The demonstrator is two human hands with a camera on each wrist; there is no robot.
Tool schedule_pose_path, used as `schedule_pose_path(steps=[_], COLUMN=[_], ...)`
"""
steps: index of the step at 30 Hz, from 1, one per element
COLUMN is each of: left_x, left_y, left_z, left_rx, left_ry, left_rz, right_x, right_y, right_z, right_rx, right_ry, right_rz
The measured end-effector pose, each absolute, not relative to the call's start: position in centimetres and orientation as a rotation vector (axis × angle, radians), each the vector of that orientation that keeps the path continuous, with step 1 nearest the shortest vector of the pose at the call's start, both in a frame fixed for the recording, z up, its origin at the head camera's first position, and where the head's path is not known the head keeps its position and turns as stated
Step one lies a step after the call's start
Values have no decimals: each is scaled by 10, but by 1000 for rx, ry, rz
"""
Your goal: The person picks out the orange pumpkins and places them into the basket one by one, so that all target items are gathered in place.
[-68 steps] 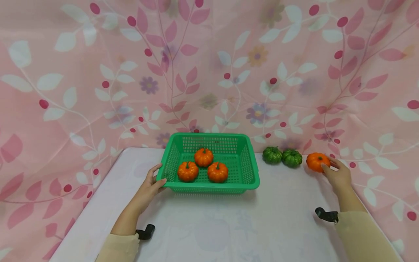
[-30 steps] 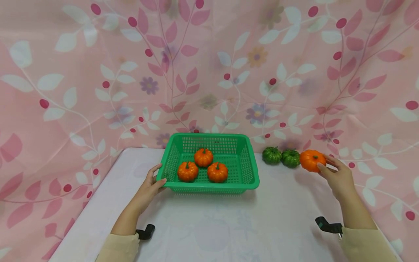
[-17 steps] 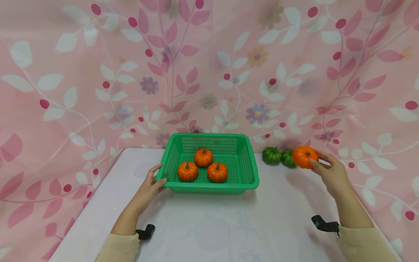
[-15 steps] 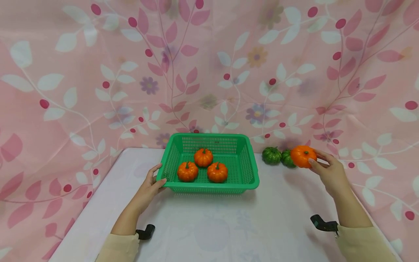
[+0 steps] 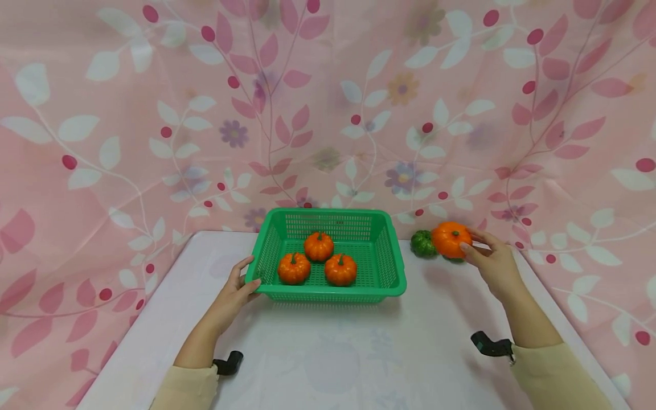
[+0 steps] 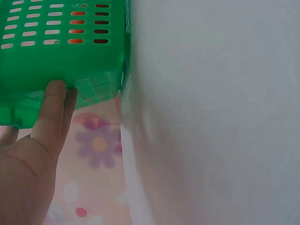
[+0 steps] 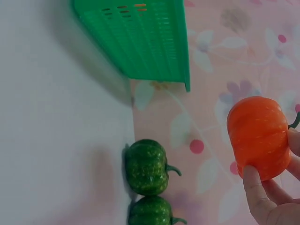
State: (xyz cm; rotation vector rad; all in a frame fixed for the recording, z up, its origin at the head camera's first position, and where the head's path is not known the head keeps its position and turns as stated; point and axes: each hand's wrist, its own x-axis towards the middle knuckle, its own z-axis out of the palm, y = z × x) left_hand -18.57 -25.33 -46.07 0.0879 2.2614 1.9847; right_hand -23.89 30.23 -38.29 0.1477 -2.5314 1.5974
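My right hand [image 5: 496, 265] pinches an orange mini pumpkin [image 5: 451, 240] between thumb and fingers. In the right wrist view this pumpkin [image 7: 260, 136] hangs above the tabletop, its green stem by the thumb. Two green mini pumpkins sit at the table's back: the left one [image 5: 423, 244] shows, while the right one [image 5: 455, 260] is mostly hidden behind the held pumpkin. My left hand [image 5: 232, 297] grips the left front corner of a green plastic basket [image 5: 328, 290], thumb on the rim; in the left wrist view its fingers [image 6: 52, 105] touch the basket wall. Three orange pumpkins [image 5: 319, 246] lie inside the basket.
A white cloth covers the table [image 5: 328, 353]. Behind it hangs a pink floral curtain [image 5: 328, 114], close to the basket and the green pumpkins. Each wrist wears a small black camera mount [image 5: 491, 344].
The right hand has lifted the orange pumpkin off the table and carried it left, in front of the right green pumpkin. The left hand and the basket have stayed put.
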Motion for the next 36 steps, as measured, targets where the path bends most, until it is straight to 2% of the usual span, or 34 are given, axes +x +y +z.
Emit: schedule_pose_path(steps=[36], left_x=[-185], left_y=[-254], left_z=[-462], left_rx=[95], left_ry=[2261], left_rz=[1983], right_x=[-265], right_y=[231], right_z=[-378], right_rx=[389], right_ry=[-2661], right_rz=[1728])
